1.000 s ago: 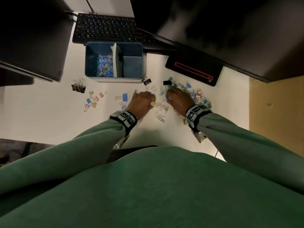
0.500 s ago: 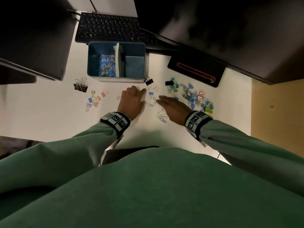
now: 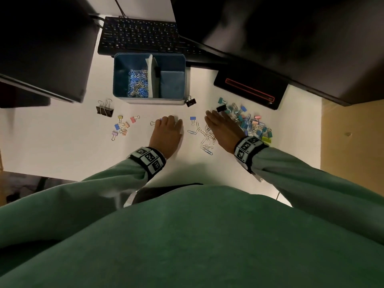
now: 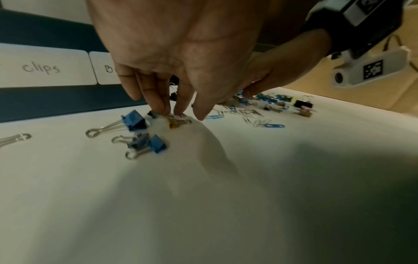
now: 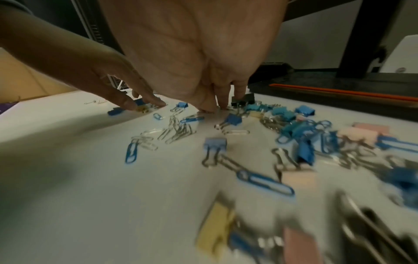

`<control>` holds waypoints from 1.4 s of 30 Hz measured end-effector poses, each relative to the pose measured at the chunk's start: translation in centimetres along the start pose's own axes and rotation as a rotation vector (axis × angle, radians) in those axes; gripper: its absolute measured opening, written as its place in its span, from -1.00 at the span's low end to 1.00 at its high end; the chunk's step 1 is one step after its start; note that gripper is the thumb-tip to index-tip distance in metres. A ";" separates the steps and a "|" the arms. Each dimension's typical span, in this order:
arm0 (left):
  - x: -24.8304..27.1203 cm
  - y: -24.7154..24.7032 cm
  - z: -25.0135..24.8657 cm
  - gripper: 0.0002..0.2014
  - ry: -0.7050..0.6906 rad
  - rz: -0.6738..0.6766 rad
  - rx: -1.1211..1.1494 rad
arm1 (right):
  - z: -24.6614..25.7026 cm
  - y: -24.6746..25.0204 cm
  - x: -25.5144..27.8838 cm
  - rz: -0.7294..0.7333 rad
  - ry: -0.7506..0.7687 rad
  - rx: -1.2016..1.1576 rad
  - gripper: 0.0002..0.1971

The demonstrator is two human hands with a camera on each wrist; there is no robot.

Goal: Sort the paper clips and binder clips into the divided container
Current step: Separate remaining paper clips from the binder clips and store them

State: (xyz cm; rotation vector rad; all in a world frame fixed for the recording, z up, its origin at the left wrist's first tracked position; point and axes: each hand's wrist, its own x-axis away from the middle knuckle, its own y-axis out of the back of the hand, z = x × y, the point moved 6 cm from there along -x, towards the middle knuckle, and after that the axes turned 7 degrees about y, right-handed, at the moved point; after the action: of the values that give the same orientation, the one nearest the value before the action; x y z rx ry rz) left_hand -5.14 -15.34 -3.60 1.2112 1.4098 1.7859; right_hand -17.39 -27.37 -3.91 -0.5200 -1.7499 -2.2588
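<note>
This is an office desk. A black keyboard (image 3: 141, 36) lies on the white desktop (image 3: 52, 142) between dark monitors (image 3: 41, 44), and paper clips (image 3: 204, 138) and binder clips (image 3: 249, 123) lie scattered beside a labelled container (image 3: 149, 100).

1 bin (image 3: 149, 57) w/ 2 compartments, 1 keyboard (image 3: 139, 36), 2 hands, 2 big black binder clips (image 3: 105, 110); small clips too many to count.

Light: dim and warm, brightest on the desk (image 3: 62, 142).
Shadows: soft and dark on the desk, near each wrist camera.
Blur: strong on the clips (image 5: 260, 178) in the right wrist view.
Distortion: wide-angle bending at the head view edges.
</note>
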 end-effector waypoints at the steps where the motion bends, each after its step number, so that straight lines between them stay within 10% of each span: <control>1: 0.6 -0.2 -0.4 -0.61 -0.039 -0.019 -0.008 | 0.2 -0.4 0.8 -0.013 0.020 -0.017 -0.35; 7: 2.1 -0.9 -4.3 -0.67 -0.245 -0.093 0.006 | 0.8 -1.2 3.4 -0.137 0.119 -0.283 -0.37; 15: -0.5 -1.0 -6.2 -0.09 -0.125 0.181 0.289 | -0.3 -2.4 4.9 -0.095 0.010 -0.242 -0.44; 24: -1.2 -0.8 -7.1 -0.71 -0.142 0.067 0.390 | -1.5 -1.1 1.7 -0.197 -0.116 -0.292 -0.70; 31: -1.1 -0.8 -5.6 -0.84 -0.137 0.085 0.365 | -1.3 -0.1 0.3 -0.086 0.022 -0.190 -0.29; 37: -1.0 -0.6 -4.3 -0.94 -0.114 0.093 0.421 | 0.8 -0.4 -0.8 -0.108 0.050 -0.163 -0.89; 42: -0.6 -1.0 -3.5 -0.96 -0.096 0.137 0.603 | 0.1 -0.9 -0.6 -0.126 -0.070 -0.356 -0.94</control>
State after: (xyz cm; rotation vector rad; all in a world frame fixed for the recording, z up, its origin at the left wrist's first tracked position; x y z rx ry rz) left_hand -8.10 -17.13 -4.90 1.6995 1.9200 1.3950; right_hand -17.22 -27.09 -4.97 -0.5749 -1.4492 -2.6911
